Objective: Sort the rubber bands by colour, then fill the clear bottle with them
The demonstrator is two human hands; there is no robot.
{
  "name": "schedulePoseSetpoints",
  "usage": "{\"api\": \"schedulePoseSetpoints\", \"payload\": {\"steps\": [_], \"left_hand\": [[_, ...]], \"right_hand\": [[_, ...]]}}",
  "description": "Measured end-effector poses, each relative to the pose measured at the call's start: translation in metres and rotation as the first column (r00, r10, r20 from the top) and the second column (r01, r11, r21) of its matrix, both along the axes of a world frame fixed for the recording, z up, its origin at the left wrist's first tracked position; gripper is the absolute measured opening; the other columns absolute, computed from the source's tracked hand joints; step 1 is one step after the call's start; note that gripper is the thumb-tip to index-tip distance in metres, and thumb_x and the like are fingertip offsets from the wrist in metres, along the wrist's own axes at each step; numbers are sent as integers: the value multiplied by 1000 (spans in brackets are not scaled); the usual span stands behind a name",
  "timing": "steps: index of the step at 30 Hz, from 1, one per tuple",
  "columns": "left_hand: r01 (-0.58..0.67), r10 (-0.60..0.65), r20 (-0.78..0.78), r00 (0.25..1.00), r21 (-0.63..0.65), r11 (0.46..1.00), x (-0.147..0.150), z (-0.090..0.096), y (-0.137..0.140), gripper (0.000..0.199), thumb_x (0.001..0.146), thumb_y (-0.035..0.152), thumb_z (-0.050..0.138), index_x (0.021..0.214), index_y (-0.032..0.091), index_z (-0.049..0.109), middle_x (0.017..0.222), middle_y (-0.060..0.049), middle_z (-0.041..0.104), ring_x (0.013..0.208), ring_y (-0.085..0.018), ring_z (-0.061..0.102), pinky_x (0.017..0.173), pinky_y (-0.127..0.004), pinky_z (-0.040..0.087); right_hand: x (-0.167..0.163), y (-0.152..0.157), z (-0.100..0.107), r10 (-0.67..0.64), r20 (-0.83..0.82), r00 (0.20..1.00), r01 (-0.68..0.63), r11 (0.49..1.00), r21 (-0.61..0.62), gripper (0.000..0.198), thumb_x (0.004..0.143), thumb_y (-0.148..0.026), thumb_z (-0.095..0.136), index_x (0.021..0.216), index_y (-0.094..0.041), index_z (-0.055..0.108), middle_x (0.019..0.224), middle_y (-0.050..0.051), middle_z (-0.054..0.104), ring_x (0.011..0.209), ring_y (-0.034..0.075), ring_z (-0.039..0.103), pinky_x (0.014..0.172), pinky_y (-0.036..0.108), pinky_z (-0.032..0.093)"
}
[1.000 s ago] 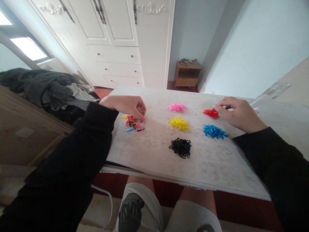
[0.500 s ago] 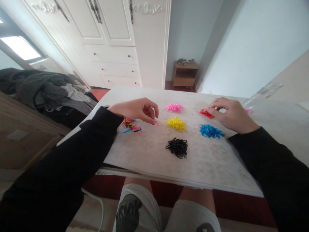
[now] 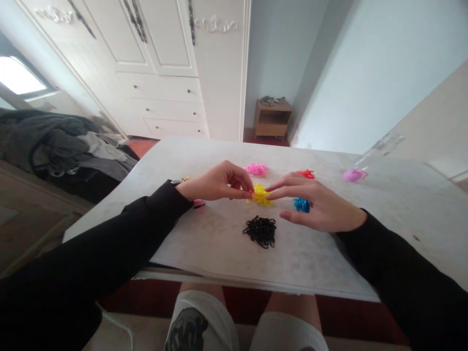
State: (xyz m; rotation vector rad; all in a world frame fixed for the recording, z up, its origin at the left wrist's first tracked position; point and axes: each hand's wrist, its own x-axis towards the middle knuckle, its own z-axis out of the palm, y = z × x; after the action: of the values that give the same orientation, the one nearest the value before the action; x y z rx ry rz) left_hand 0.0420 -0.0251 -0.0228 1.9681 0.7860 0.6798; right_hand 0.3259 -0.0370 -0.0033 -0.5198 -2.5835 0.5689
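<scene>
My left hand (image 3: 227, 183) pinches a small reddish rubber band (image 3: 252, 195) between thumb and forefinger, just at the left edge of a pile of yellow rubber bands (image 3: 261, 196). From the other side my right hand (image 3: 321, 204) reaches over, its fingers stretched and thumb apart, fingertips close to the yellow bands. It partly covers the blue rubber bands (image 3: 300, 204) and the red ones (image 3: 306, 173). Pink rubber bands (image 3: 256, 169) lie behind the yellow pile, black rubber bands (image 3: 260, 232) in front. Some mixed-colour bands (image 3: 198, 204) show around my left wrist, mostly hidden.
All the piles lie on a white table (image 3: 219, 243). At its right stand a pinkish-purple object (image 3: 354, 175) and a clear plastic item (image 3: 382, 148). Dark clothes (image 3: 69, 146) are heaped at the left, and a white wardrobe (image 3: 164, 87) is beyond.
My left hand has moved right to the yellow pile with the rubber band. My right hand has left the red pile, moved left and spread its fingers. The view has shifted slightly.
</scene>
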Motion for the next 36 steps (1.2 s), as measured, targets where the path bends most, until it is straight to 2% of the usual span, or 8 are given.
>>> {"api": "schedulePoseSetpoints", "payload": {"steps": [8,12,15,17,20,23,25,36], "left_hand": [[-27,27,12,1000,4,1000,3,1,-3,18,82,30,81,87,13,77,73,-5,73,56,-7,56,50,-18,44],[-42,41,4,999,9,999,2,-1,-2,19,82,30,81,86,13,76,69,-4,71,55,-7,54,49,-18,43],[-49,49,-4,999,9,999,0,0,-2,18,82,30,81,85,13,76,71,-4,72,55,-7,56,50,-18,44],[-54,54,-8,999,2,999,-1,0,-2,18,81,29,81,85,13,76,72,-4,72,56,-7,57,51,-18,46],[-62,62,-6,998,-12,998,-2,-1,-1,18,82,29,81,85,13,76,71,-4,72,56,-7,58,50,-17,45],[-61,61,-3,998,-5,998,-4,-3,1,19,82,30,81,85,13,76,70,-4,72,55,-7,56,49,-17,43],[-53,53,-6,999,-2,999,-6,-5,2,19,82,31,81,86,13,76,71,-4,72,56,-7,57,49,-17,43],[-45,45,-23,999,12,999,-7,-4,2,20,82,33,81,87,14,77,70,-4,72,55,-7,56,49,-17,43]], "right_hand": [[-4,-5,-6,36,4,999,-36,999,-28,39,92,-35,73,130,-28,70,127,7,74,119,25,65,103,46,53],[-3,-2,-4,-17,-47,999,16,1000,-6,20,95,-33,68,112,-26,76,110,6,78,105,23,69,94,42,55],[2,5,-2,-175,-103,979,180,983,41,18,97,-31,62,95,-24,79,96,5,80,94,23,70,88,42,54],[11,14,-1,-341,-143,929,354,933,70,22,96,-31,60,86,-24,79,89,5,79,91,24,70,87,43,53],[32,32,0,-571,-209,794,595,801,71,28,95,-35,59,77,-24,78,85,6,79,86,25,71,84,42,53],[53,50,-2,-708,-209,675,732,679,62,33,94,-39,57,74,-24,78,79,6,78,80,25,72,76,40,52],[61,58,-5,-746,-190,638,767,639,64,34,93,-41,57,73,-23,79,76,6,78,74,24,71,70,38,51],[61,66,-15,-717,-132,685,728,681,79,33,89,-37,56,65,-23,76,72,6,78,74,24,71,73,39,54]]}}
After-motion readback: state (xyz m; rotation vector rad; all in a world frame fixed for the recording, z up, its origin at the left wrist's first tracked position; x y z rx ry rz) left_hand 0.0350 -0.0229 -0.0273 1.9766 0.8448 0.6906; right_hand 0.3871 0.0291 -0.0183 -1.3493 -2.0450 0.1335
